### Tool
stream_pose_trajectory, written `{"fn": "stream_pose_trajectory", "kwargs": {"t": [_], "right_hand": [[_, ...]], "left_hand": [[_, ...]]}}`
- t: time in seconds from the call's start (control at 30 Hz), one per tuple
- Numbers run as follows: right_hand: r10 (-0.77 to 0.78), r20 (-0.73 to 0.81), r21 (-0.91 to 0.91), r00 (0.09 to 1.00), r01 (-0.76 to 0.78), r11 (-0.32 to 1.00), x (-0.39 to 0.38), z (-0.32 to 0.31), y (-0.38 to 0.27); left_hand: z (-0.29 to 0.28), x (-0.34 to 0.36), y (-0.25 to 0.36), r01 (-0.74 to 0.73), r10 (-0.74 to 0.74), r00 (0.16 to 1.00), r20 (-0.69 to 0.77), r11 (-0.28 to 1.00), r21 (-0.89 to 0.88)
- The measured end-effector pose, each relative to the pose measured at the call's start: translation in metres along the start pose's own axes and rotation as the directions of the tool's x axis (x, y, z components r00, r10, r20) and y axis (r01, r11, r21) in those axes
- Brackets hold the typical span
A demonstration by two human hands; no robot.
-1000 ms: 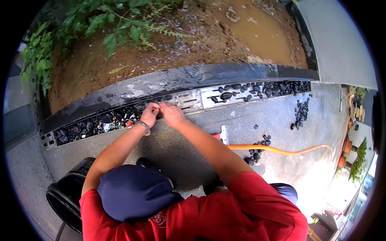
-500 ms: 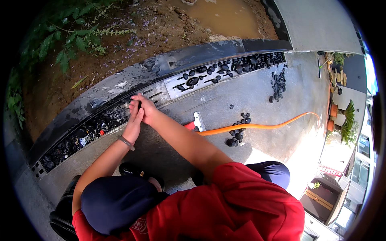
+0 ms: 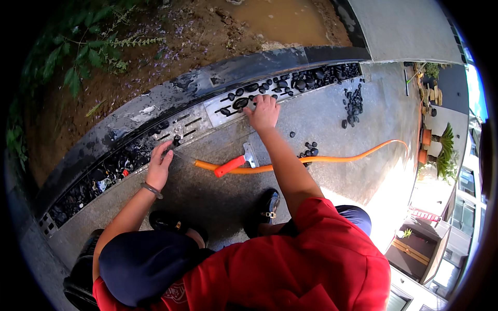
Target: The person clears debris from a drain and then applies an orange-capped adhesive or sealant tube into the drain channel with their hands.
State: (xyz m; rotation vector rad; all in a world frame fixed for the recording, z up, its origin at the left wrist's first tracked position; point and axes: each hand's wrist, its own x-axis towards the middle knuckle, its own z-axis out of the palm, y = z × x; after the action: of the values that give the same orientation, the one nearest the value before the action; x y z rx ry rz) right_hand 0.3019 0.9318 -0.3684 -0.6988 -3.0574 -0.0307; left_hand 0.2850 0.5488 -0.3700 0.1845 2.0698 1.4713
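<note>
My right hand [image 3: 265, 112] is over the pale slotted drain cover [image 3: 210, 115], fingers bent down among black pebbles [image 3: 251, 87], thumb apart from the forefinger. A larger black pebble [image 3: 240, 103] lies just left of the thumb. I see nothing held, though the fingertips are partly hidden. My left hand [image 3: 161, 165], a bangle on its wrist, is at the channel's near edge with fingers spread. Just beyond its fingertips is a small dark stone [image 3: 177, 140]. An orange hose [image 3: 205, 165] ends beside this hand, with a thin stream of water leaving it.
A red-handled scraper [image 3: 230, 166] lies across the hose. Pebbles [image 3: 353, 106] are scattered on the concrete to the right. The channel's left stretch [image 3: 104, 176] holds dark stones and debris. Beyond the dark kerb [image 3: 171, 96] lie soil and a muddy puddle [image 3: 282, 20].
My hands, together over the channel before, are now apart. The right has moved right to the pebbles on the cover; the left has drawn back slightly. The hose end and scraper handle now show.
</note>
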Motion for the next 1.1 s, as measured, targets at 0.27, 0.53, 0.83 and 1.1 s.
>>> {"fn": "stream_pose_trajectory", "kwargs": {"t": [0.27, 0.53, 0.83, 1.1], "right_hand": [[0.162, 0.229, -0.048, 0.96, -0.155, 0.987, 0.003, 0.024, -0.015], [-0.61, 0.009, 0.885, 0.793, 0.278, 0.374, -0.085, -0.047, -0.15], [-0.162, 0.191, 0.598, 0.968, 0.016, 0.801, -0.031, 0.021, -0.17], [0.005, 0.329, 0.567, 0.944, -0.202, 0.799, -0.036, 0.04, -0.205]], "left_hand": [[0.004, -0.014, 0.005, 0.224, -0.198, 0.969, 0.145, 0.955, -0.193], [-0.011, -0.026, 0.044, 0.545, -0.391, 0.828, 0.402, 0.393, -0.74], [-0.173, -0.144, 0.147, -0.025, -0.125, 0.881, -0.457, 0.951, -0.309], [-0.295, -0.394, 0.125, 0.354, -0.038, 0.426, -0.904, 0.926, 0.128]]}}
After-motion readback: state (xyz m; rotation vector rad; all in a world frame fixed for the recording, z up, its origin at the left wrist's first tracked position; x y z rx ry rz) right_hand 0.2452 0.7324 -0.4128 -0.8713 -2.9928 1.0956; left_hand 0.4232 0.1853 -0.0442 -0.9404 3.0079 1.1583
